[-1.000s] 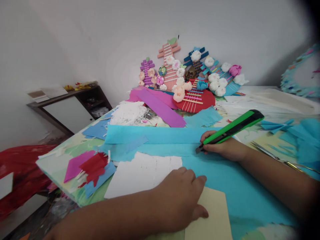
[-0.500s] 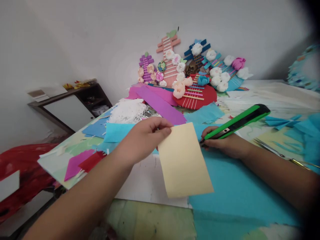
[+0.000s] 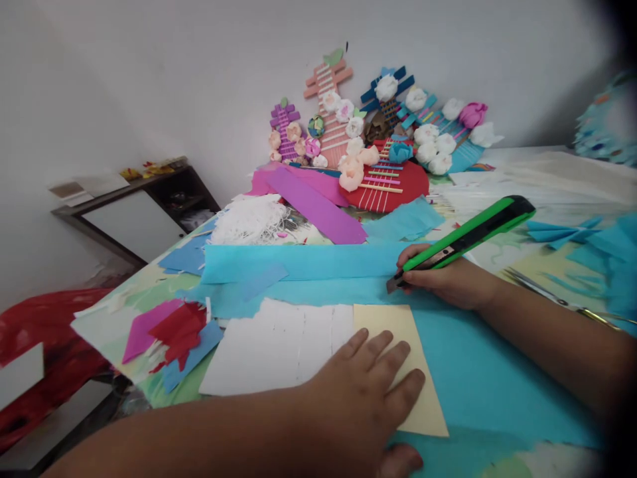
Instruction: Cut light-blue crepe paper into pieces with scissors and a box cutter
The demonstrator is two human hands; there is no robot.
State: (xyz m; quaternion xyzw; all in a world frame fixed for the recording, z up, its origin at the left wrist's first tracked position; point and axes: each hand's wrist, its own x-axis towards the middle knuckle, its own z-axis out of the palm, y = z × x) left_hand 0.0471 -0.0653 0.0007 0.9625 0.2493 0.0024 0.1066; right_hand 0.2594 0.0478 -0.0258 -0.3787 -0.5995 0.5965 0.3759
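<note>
My left hand (image 3: 371, 392) lies with fingers spread on a pale yellow card (image 3: 423, 405), covering its left part. Under and beside that card is a white sheet (image 3: 269, 348) with faint dashed marks and a ragged upper left edge. My right hand (image 3: 450, 282) grips a green and black utility knife (image 3: 468, 236), its blade pointing down to the left just above blue paper. That large blue paper (image 3: 488, 372) spreads beneath the card and the right forearm. A folded blue strip (image 3: 303, 262) runs across behind the white sheet.
Scissors (image 3: 540, 289) lie at the right by crumpled blue paper (image 3: 612, 265). Red scraps (image 3: 182, 328) and white shreds (image 3: 249, 219) sit on the left. Guitar-shaped paper crafts (image 3: 385, 182) lean against the wall. A cabinet (image 3: 134, 212) stands beyond the table's left edge.
My left hand has lowered the yellow card from the air onto the sheets and gone from pinching it to lying flat on it. The right hand still holds the knife, its blade now visible.
</note>
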